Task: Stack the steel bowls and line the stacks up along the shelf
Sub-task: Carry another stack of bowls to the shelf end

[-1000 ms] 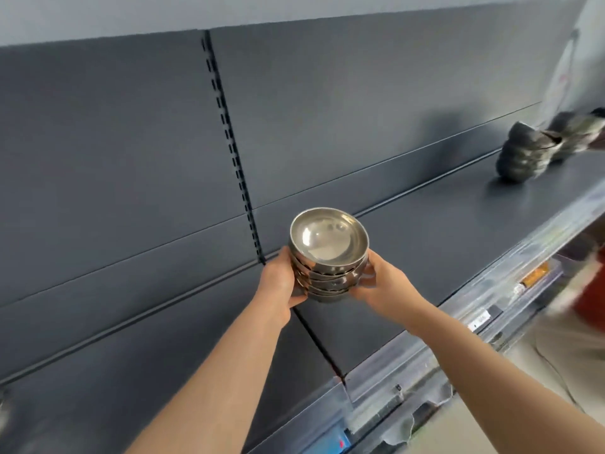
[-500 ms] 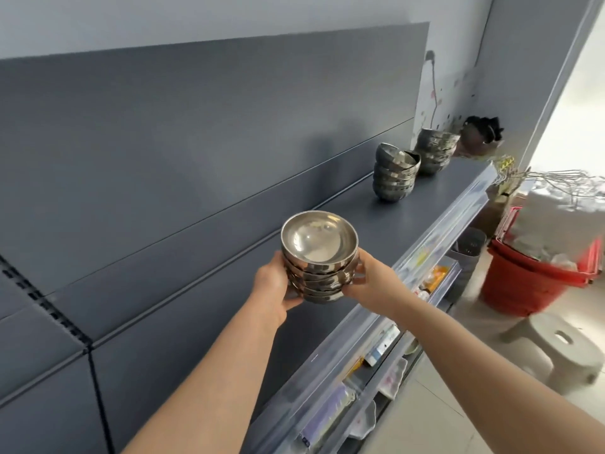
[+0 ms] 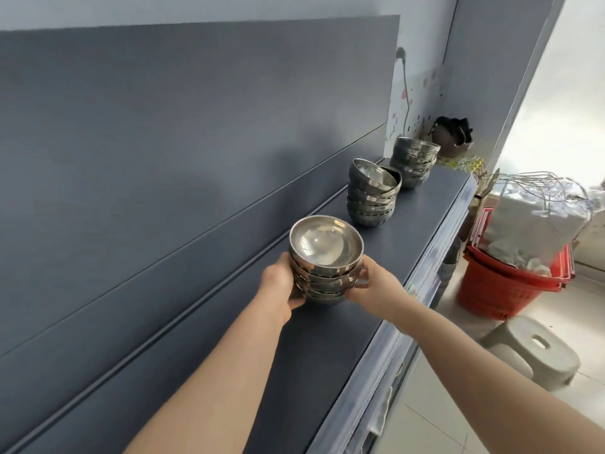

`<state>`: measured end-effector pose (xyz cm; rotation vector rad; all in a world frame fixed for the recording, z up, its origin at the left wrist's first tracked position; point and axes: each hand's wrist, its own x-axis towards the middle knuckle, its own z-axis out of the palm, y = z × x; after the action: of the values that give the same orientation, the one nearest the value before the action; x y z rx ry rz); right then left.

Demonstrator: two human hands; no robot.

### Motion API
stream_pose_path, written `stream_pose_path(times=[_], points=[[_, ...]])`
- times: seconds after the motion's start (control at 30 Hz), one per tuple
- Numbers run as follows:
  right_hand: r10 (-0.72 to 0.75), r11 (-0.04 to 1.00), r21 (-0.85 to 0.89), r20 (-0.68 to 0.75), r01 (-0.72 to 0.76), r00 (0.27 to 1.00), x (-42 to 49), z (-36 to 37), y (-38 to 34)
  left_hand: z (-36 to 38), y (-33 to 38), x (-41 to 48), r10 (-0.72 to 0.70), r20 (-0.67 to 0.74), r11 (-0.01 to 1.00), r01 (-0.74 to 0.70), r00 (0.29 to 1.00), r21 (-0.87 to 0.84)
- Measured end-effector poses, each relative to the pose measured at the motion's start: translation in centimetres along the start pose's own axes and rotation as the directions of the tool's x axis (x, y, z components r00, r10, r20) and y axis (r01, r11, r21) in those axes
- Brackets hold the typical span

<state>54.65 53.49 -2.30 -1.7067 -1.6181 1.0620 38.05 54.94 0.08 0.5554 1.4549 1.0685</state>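
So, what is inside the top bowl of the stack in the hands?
Nothing: the top bowl of the held stack shows only a bare shiny bottom with reflections. The insides of the bowls beneath are covered. The left hand and right hand hide parts of the sides.

Bare shelf [image 3: 422, 231] lies open between the held stack [image 3: 324, 267] and the middle stack [image 3: 371, 199], and along the front edge to the right of all the stacks. The back panel [image 3: 196, 142] closes the left side. Beyond the middle stack the far stack [image 3: 413, 162] stands near it, with a dark bundle [image 3: 451, 136] blocking the shelf end. Both hands [image 3: 281, 283] are taken up clasping the held stack.
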Motion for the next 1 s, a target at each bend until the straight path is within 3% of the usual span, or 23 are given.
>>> stream_pose_path(times=[0.3, 0.63, 0.7, 0.77, 0.87, 1.0], points=[[0.005, 1.0, 0.005, 0.027, -0.005, 1.0, 5.7, -2.1, 0.9, 3.8, 1.1, 4.7, -0.042, -0.077, 0.998, 0.039, 0.996, -0.05], [-0.065, 0.998, -0.001, 0.185, 0.066, 0.981, 9.1, -5.2, 2.4, 6.3, 0.3, 5.9, -0.004, -0.16, 0.993, -0.015, 0.987, -0.116], [-0.04, 0.994, -0.095, 0.206, 0.061, 0.978, 9.2, -5.8, 2.9, 6.5, 0.1, 5.6, 0.006, -0.2, 0.993, -0.03, 0.98, -0.117], [-0.01, 0.953, -0.297, 0.184, 0.065, 0.983, 9.1, -6.5, 3.3, 6.2, -0.4, 5.2, 0.027, -0.269, 0.993, -0.056, 0.963, -0.101], [-0.053, 0.819, -0.552, 0.2, 0.158, 0.978, 7.5, -7.2, 3.0, 5.0, -1.4, 3.4, 0.103, -0.367, 0.994, -0.108, 0.925, 0.006], [-0.194, 0.652, -0.648, 0.359, 0.394, 0.913, 3.6, -4.6, 1.7, 1.3, -3.2, -0.4, 0.306, -0.434, 0.891, -0.095, 0.847, 0.443]])
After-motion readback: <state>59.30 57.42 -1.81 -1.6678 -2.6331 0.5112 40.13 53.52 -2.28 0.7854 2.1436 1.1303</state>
